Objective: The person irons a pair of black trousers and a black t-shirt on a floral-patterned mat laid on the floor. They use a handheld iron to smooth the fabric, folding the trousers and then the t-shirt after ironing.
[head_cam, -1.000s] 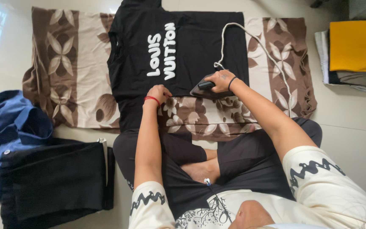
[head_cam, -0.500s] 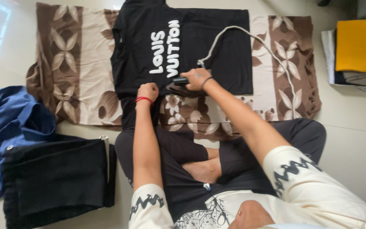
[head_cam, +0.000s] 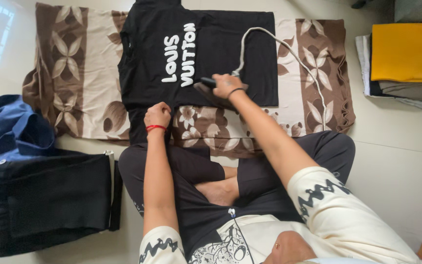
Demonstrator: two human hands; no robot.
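From my seat I see the right hand curled tight around the dark handle of a black electric iron, which rests flat on the lower front of a black short-sleeved T-shirt with white lettering. A pale cord loops from the iron across the shirt and off to the right. The left hand, a red thread at its wrist, is balled into a fist, knuckles pressing the shirt's hem near me — whether it pinches the cloth, I cannot tell.

The shirt lies spread on a brown-and-cream flower-patterned cloth, itself flat on a pale tiled floor. On the left sit a crumpled blue shirt and folded black trousers; at far right — a stack of folded clothes topped in yellow.
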